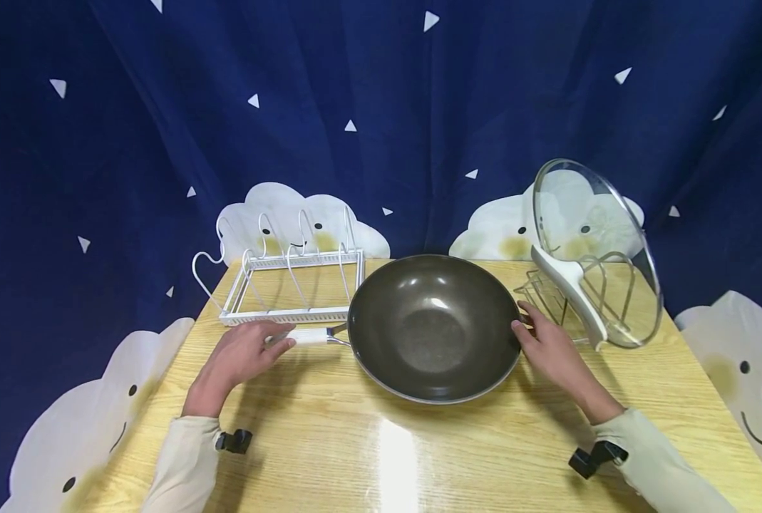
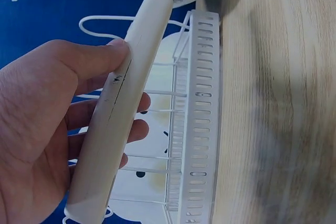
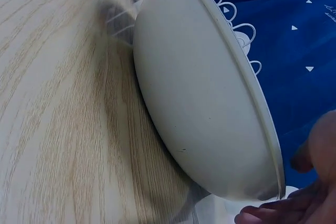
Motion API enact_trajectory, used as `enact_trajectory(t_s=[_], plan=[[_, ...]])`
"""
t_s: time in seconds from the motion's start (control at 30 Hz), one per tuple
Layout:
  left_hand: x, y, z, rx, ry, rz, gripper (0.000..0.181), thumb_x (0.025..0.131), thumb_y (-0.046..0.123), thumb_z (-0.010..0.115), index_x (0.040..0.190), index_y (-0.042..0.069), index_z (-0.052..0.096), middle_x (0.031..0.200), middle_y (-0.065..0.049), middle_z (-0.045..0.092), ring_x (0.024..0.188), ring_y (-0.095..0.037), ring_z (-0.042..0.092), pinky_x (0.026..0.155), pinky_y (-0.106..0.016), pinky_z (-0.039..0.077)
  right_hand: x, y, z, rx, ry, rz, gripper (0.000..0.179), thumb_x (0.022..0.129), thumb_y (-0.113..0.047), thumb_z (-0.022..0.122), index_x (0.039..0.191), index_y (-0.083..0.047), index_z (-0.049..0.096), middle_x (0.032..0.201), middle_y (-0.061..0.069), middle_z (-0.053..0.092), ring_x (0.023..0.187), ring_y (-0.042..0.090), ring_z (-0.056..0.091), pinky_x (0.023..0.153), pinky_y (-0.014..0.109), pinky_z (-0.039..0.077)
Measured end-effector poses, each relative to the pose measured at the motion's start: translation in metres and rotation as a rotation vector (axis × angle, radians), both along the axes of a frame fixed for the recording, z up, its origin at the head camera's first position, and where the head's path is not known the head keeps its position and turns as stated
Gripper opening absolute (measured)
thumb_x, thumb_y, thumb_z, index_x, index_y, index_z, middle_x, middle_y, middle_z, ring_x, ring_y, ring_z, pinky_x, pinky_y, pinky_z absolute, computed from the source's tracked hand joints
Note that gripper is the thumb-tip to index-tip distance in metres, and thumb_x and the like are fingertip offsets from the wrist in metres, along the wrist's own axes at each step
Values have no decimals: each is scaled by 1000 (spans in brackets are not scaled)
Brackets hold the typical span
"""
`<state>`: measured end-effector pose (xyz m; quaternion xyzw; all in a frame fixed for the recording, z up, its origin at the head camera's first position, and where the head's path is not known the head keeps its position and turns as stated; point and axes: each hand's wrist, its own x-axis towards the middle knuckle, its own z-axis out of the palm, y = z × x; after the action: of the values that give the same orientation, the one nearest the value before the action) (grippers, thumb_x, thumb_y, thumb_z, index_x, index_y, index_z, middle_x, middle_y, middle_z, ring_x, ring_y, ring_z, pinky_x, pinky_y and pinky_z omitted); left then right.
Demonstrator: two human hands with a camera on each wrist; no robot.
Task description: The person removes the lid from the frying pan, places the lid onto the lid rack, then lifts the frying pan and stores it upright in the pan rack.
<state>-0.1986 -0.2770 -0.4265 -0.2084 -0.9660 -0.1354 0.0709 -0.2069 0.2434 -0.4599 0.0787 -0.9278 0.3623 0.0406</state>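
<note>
A dark-lined wok (image 1: 433,328) with a pale outside (image 3: 202,93) spans the space between both hands, its inside facing up. My left hand (image 1: 244,356) holds its long white handle (image 2: 123,108), thumb along one side and fingertips showing past the other. At the opposite side of the wok, my right hand (image 1: 554,350) pinches the rim where a small dark side grip (image 1: 525,320) sits, partly hidden by the fingers. In the right wrist view, the fingers (image 3: 273,212) reach to the rim from below.
Behind the left hand stands a white wire rack (image 1: 291,315) with upright loops. To the right, a glass lid (image 1: 651,285) with a white handle (image 1: 569,285) leans upright in a metal wire stand (image 1: 627,285). All are on a wooden table (image 1: 329,442) before a blue curtain (image 1: 406,85).
</note>
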Motion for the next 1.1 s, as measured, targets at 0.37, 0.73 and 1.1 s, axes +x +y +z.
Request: enact_trajectory(t_s=[0.37, 0.73, 1.1], plan=[[-3, -2, 1, 21, -26, -21, 35, 98, 33, 68, 125, 11, 74, 120, -10, 74, 113, -31, 70, 93, -52, 53, 3, 2, -5, -2, 50, -17, 49, 106, -16, 52, 149, 7, 44, 122, 31, 67, 112, 44, 67, 96, 60, 49], [-2, -3, -2, 18, 3, -24, 36, 98, 32, 69, 126, 10, 74, 119, -10, 74, 111, -31, 70, 92, -52, 54, 2, 0, -6, 40, 83, -18, 49, 105, -14, 52, 147, 11, 45, 118, 31, 68, 112, 48, 65, 97, 63, 46], [2, -2, -2, 31, 24, -13, 33, 96, 33, 71, 122, 12, 76, 116, -8, 76, 108, -29, 72, 88, -50, 55, -5, -1, -5, 48, 77, -14, 47, 106, -12, 50, 147, 11, 44, 116, 32, 69, 103, 43, 68, 89, 60, 50]])
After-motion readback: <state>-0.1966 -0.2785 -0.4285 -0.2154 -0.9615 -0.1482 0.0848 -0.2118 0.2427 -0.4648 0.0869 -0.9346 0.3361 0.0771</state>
